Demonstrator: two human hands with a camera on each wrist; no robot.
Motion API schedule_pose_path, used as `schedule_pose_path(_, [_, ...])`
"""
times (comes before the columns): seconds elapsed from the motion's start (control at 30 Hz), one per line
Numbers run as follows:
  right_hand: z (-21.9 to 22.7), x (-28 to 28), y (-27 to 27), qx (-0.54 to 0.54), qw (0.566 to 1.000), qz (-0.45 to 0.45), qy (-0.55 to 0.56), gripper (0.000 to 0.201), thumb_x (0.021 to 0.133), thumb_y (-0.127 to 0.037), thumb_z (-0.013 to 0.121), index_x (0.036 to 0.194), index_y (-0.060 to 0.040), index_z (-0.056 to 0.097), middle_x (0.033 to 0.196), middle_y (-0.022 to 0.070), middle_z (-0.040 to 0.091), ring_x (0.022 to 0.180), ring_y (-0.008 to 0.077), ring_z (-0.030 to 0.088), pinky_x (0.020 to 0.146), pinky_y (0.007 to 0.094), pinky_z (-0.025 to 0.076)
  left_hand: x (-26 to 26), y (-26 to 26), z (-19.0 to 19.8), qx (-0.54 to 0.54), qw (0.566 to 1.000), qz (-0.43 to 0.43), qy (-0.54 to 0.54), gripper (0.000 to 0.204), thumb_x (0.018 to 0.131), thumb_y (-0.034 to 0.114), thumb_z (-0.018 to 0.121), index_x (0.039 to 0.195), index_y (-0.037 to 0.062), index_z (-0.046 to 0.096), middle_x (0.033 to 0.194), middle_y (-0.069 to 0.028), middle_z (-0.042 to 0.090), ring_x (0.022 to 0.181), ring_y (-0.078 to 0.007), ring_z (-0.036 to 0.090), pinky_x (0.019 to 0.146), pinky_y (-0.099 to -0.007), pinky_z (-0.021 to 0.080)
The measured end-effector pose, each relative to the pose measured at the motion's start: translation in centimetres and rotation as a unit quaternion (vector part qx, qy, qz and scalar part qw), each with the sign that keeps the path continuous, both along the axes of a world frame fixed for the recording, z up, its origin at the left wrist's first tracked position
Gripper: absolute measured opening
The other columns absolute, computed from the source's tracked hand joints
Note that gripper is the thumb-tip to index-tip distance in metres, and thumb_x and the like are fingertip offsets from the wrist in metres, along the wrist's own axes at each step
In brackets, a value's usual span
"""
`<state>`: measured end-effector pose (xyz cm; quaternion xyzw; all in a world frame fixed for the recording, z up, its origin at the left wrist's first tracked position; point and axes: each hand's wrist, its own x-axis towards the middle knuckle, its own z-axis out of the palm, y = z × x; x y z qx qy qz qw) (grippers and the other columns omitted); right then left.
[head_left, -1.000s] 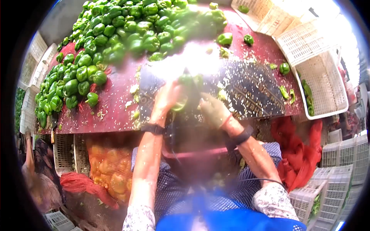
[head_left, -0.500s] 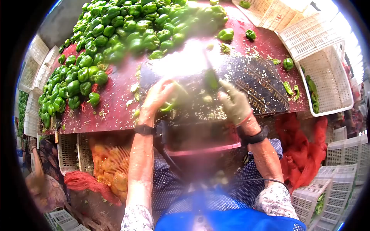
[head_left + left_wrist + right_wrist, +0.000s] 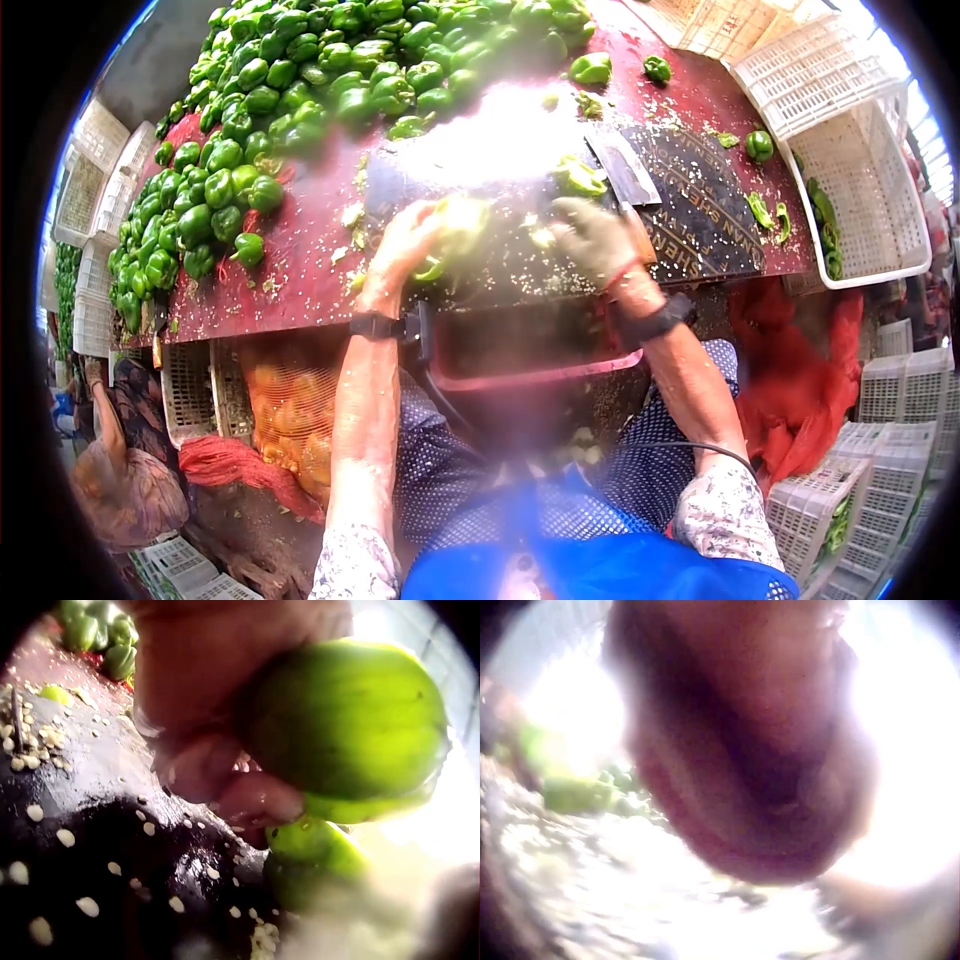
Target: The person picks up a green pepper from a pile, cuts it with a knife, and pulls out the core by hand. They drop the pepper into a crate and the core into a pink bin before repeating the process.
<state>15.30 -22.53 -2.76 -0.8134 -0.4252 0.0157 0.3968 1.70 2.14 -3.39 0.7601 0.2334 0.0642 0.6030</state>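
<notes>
White glare over black board (image 3: 505,262), rounded dark edges, right-wrist blur

held pepper (image 3: 463,222): fuzzy in head view
right fingers (image 3: 772,855): blurry mess, grip unclear tbh
black board (image 3: 690,190): partly lost in glare

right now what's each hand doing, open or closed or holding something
Left hand: holding a glossy, rounded green pepper.
Right hand: too blurred to tell open or closed.

Head view from above, forward and down; wrist views close; black board (image 3: 695,195) common to head and left.
</notes>
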Motion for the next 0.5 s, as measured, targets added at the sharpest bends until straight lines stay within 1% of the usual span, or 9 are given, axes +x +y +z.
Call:
schedule_pose_path(0.07, [0.6, -2.2, 2.5, -0.078, 0.984, 0.024, 0.161, 0.036, 0.093, -0.023, 0.056, 0.123, -0.0041, 0.057, 0.102, 0.0143, 0.067, 0.080, 0.0244, 0.064, 0.076, 0.0378, 0.052, 0.4, 0.0, -0.8, -0.006, 1.000, -0.007, -0.025, 0.028, 0.095, 0.014, 0.054, 0.118, -0.0014, 0.057, 0.097, -0.0021, 0.064, 0.085, -0.0073, 0.059, 0.075, -0.0220, 0.048])
schedule_pose_path(0.13, [0.7, -3.3, 3.8, -0.009, 0.926, 0.018, 0.377, 0.037, 0.095, -0.022, 0.057, 0.123, 0.0016, 0.054, 0.099, 0.0126, 0.066, 0.074, 0.0157, 0.062, 0.069, 0.0302, 0.052, 0.4, -1.3, -0.6, 0.001, 0.998, -0.006, -0.066, 0.027, 0.096, 0.012, 0.053, 0.119, -0.0005, 0.057, 0.097, -0.0018, 0.064, 0.085, -0.0070, 0.058, 0.075, -0.0220, 0.048])
schedule_pose_path(0.17, [0.7, -3.6, 4.1, 0.027, 0.944, 0.015, 0.327, 0.036, 0.096, -0.022, 0.056, 0.124, 0.0013, 0.053, 0.094, 0.0084, 0.064, 0.070, 0.0101, 0.058, 0.064, 0.0253, 0.051, 0.5, -2.0, -0.5, 0.053, 0.993, -0.020, -0.108, 0.025, 0.097, 0.011, 0.053, 0.119, 0.0004, 0.057, 0.097, -0.0014, 0.064, 0.085, -0.0068, 0.058, 0.075, -0.0225, 0.049])
schedule_pose_path(0.27, [1.0, -3.3, 3.5, 0.080, 0.946, 0.043, 0.312, 0.035, 0.096, -0.020, 0.055, 0.124, 0.0016, 0.053, 0.096, 0.0091, 0.065, 0.071, 0.0111, 0.059, 0.065, 0.0264, 0.051, 0.0, -5.0, 1.8, 0.068, 0.993, -0.031, -0.090, 0.028, 0.097, 0.011, 0.053, 0.123, 0.0008, 0.056, 0.099, -0.0015, 0.065, 0.087, -0.0073, 0.058, 0.076, -0.0220, 0.048])
schedule_pose_path(0.3, [0.7, -3.2, 3.3, 0.116, 0.937, 0.055, 0.325, 0.032, 0.096, -0.016, 0.052, 0.123, 0.0012, 0.054, 0.098, 0.0094, 0.065, 0.074, 0.0120, 0.061, 0.065, 0.0268, 0.051, 0.2, -5.0, 1.9, 0.097, 0.983, -0.062, -0.143, 0.033, 0.097, 0.014, 0.052, 0.127, 0.0009, 0.053, 0.104, -0.0030, 0.063, 0.090, -0.0080, 0.058, 0.078, -0.0225, 0.048])
schedule_pose_path(0.37, [0.3, -3.2, 2.6, 0.140, 0.942, 0.073, 0.297, 0.031, 0.095, -0.013, 0.051, 0.123, 0.0012, 0.054, 0.099, 0.0094, 0.066, 0.075, 0.0133, 0.061, 0.066, 0.0281, 0.051, -0.3, -5.7, 2.4, -0.043, 0.990, -0.076, -0.111, 0.036, 0.097, 0.015, 0.050, 0.130, 0.0008, 0.051, 0.109, -0.0045, 0.062, 0.095, -0.0087, 0.056, 0.081, -0.0234, 0.047])
schedule_pose_path(0.4, [0.2, -3.2, 2.2, 0.153, 0.943, 0.081, 0.284, 0.031, 0.095, -0.012, 0.050, 0.122, 0.0012, 0.054, 0.100, 0.0095, 0.066, 0.076, 0.0139, 0.062, 0.067, 0.0288, 0.051, -0.7, -6.6, 3.9, -0.112, 0.986, -0.085, -0.093, 0.038, 0.096, 0.015, 0.049, 0.132, 0.0007, 0.049, 0.112, -0.0053, 0.061, 0.097, -0.0091, 0.056, 0.083, -0.0238, 0.047])
schedule_pose_path(0.43, [0.1, -3.2, 2.1, 0.140, 0.962, 0.066, 0.226, 0.031, 0.092, -0.009, 0.051, 0.121, 0.0010, 0.054, 0.096, 0.0132, 0.067, 0.076, 0.0200, 0.064, 0.068, 0.0325, 0.052, -1.0, -7.2, 5.3, -0.105, 0.988, -0.096, -0.065, 0.042, 0.094, 0.014, 0.045, 0.134, 0.0003, 0.046, 0.116, -0.0066, 0.059, 0.101, -0.0108, 0.054, 0.087, -0.0253, 0.046])
schedule_pose_path(0.5, [0.5, -3.6, 1.4, 0.099, 0.977, 0.048, 0.180, 0.031, 0.090, -0.010, 0.053, 0.120, 0.0008, 0.054, 0.093, 0.0178, 0.067, 0.077, 0.0258, 0.065, 0.070, 0.0352, 0.052, -1.1, -7.2, 3.9, -0.037, 0.991, -0.107, -0.077, 0.042, 0.093, 0.012, 0.044, 0.134, -0.0001, 0.046, 0.116, -0.0065, 0.058, 0.101, -0.0117, 0.054, 0.088, -0.0254, 0.045])
